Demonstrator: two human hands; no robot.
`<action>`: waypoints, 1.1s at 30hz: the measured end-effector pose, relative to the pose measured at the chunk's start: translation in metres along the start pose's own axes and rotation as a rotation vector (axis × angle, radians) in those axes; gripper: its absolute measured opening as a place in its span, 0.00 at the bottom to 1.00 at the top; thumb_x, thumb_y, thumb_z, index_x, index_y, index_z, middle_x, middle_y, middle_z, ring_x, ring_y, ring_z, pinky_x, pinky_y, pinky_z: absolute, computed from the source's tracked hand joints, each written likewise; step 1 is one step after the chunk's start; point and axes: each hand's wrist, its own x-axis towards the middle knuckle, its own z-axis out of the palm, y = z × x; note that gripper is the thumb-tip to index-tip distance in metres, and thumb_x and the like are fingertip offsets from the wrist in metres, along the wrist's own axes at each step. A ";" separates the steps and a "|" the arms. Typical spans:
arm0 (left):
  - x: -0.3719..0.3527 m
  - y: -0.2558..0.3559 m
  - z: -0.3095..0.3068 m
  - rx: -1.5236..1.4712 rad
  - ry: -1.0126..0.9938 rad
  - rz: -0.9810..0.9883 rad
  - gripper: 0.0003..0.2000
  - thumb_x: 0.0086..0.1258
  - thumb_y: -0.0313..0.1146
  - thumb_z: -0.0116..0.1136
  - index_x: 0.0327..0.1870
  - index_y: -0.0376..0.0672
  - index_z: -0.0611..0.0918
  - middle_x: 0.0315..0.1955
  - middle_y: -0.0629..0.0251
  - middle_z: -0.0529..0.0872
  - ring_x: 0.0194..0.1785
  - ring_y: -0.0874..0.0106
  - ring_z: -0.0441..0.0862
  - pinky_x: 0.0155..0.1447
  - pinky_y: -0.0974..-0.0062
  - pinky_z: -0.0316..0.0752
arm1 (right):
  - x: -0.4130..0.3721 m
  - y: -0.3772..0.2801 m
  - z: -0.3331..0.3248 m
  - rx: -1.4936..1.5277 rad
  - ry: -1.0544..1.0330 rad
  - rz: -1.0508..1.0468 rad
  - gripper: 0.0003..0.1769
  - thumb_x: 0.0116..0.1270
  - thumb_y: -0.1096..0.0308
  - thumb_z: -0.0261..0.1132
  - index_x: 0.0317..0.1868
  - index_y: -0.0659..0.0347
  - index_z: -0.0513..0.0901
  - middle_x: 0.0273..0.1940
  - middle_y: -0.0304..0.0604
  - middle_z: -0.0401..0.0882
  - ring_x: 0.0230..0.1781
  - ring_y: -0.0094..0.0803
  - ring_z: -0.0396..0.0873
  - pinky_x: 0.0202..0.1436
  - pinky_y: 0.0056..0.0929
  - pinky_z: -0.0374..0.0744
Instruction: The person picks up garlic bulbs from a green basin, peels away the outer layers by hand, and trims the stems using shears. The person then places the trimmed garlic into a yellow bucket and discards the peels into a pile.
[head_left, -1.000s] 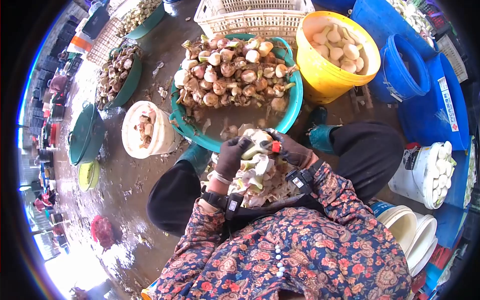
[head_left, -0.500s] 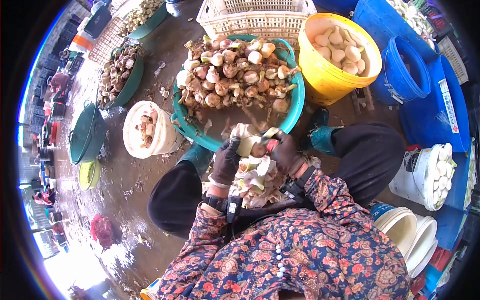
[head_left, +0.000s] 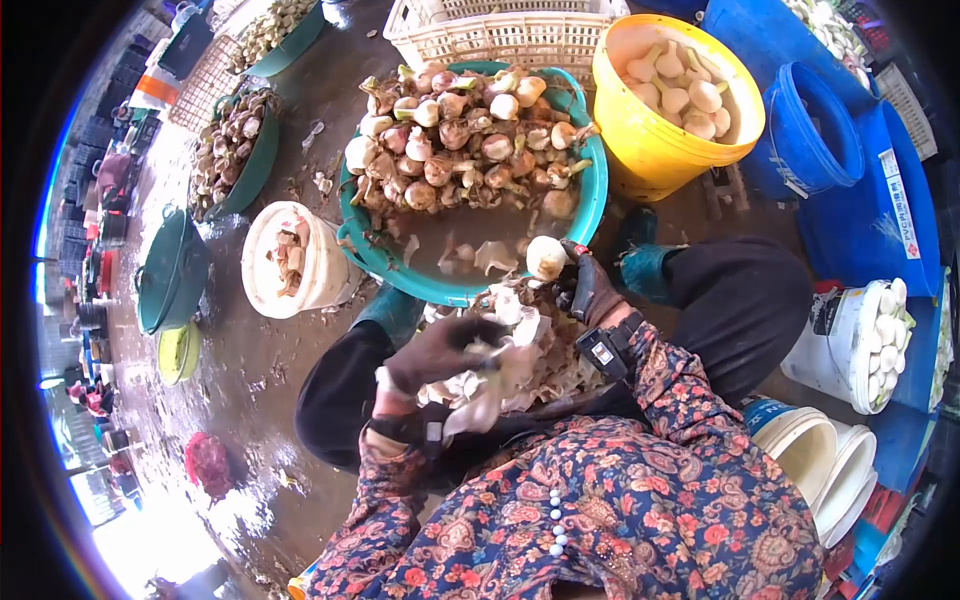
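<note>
My right hand (head_left: 592, 290), in a dark glove, grips a pale peeled garlic bulb (head_left: 546, 258) by its stem side, at the near rim of the green tub (head_left: 597, 205). To its left, my gloved left hand (head_left: 435, 355) is smeared by motion over the heap of garlic peels (head_left: 545, 362) between my legs. A blurred strip of peel (head_left: 480, 405) trails just below its fingers. Unpeeled garlic bulbs (head_left: 455, 135) with purplish skins and brown roots fill the far side of the tub, and muddy water shows on the near side.
A yellow bucket (head_left: 640, 135) of peeled bulbs stands beyond the tub, right of a cream crate (head_left: 500, 45). At the left are a white bucket (head_left: 258, 270) with scraps and a dark green bucket (head_left: 172, 275). Blue containers (head_left: 870, 225) and a white bucket (head_left: 830, 355) of bulbs line the right.
My hands were together on the bulb and have moved apart. The left hand has swung down toward me with peel, while the right keeps the bulb, now bare and white.
</note>
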 end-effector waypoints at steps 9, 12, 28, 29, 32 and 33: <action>0.071 -0.025 0.033 0.325 0.592 0.347 0.16 0.52 0.25 0.68 0.43 0.40 0.80 0.32 0.67 0.80 0.37 0.74 0.77 0.41 0.80 0.73 | 0.014 0.026 -0.009 -0.223 -0.020 -0.143 0.17 0.64 0.55 0.58 0.42 0.62 0.78 0.33 0.42 0.79 0.28 0.29 0.77 0.30 0.25 0.76; 0.042 -0.005 0.028 -0.452 0.255 0.108 0.05 0.59 0.29 0.60 0.32 0.40 0.77 0.28 0.73 0.77 0.35 0.80 0.73 0.41 0.82 0.69 | 0.004 0.021 -0.001 0.091 -0.206 -0.035 0.22 0.66 0.54 0.52 0.49 0.64 0.76 0.40 0.48 0.81 0.38 0.35 0.81 0.41 0.30 0.81; 0.176 -0.125 -0.048 0.291 0.499 0.044 0.21 0.52 0.39 0.60 0.45 0.34 0.79 0.39 0.49 0.83 0.43 0.59 0.82 0.48 0.70 0.75 | -0.047 -0.089 0.037 0.233 -0.405 -0.512 0.30 0.63 0.41 0.56 0.47 0.63 0.77 0.35 0.42 0.80 0.35 0.31 0.77 0.31 0.29 0.76; 0.192 -0.125 -0.045 0.303 0.503 0.033 0.21 0.50 0.38 0.61 0.43 0.33 0.79 0.36 0.50 0.84 0.42 0.59 0.82 0.47 0.70 0.75 | -0.046 -0.095 0.033 0.093 -0.341 -0.572 0.32 0.63 0.39 0.55 0.45 0.64 0.77 0.33 0.42 0.80 0.33 0.30 0.77 0.30 0.28 0.76; 0.215 -0.099 -0.033 0.156 0.173 -0.300 0.28 0.47 0.37 0.66 0.50 0.31 0.75 0.39 0.55 0.82 0.42 0.67 0.79 0.47 0.72 0.74 | -0.003 -0.068 0.001 -0.003 -0.087 -0.347 0.30 0.64 0.39 0.53 0.39 0.62 0.78 0.28 0.39 0.79 0.25 0.30 0.76 0.28 0.27 0.75; 0.233 -0.124 -0.031 0.206 0.116 -0.470 0.30 0.44 0.37 0.67 0.50 0.31 0.75 0.36 0.55 0.82 0.39 0.67 0.79 0.46 0.71 0.74 | -0.001 -0.060 0.004 -0.119 0.013 -0.313 0.30 0.64 0.39 0.54 0.36 0.63 0.79 0.25 0.38 0.79 0.22 0.30 0.76 0.26 0.28 0.74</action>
